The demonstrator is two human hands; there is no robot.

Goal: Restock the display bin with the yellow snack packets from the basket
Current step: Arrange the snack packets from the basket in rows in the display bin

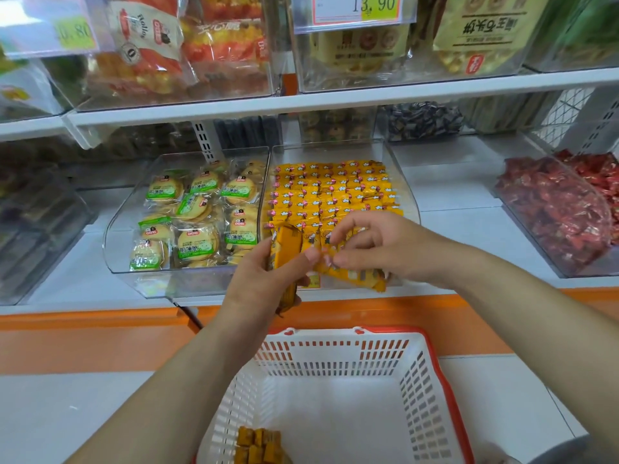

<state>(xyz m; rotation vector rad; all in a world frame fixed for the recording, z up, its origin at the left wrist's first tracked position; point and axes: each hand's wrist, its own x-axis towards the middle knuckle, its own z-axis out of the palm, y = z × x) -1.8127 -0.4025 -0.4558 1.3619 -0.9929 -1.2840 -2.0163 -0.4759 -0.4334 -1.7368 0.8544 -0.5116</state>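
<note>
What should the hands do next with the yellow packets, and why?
Probably the right hand should set the packet it seems to pinch into the front row of the bin. The rows behind look full, and the left hand holds a stack waiting to go in.

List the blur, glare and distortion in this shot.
Head view: the wide-angle lens bows the white shelf edge; glare washes out the upper-left price label; the yellow packets in the display bin read sharp; lighting is even, with soft shadows.

basket (432, 390) before display bin (407, 195), packets (331, 192) inside
</note>
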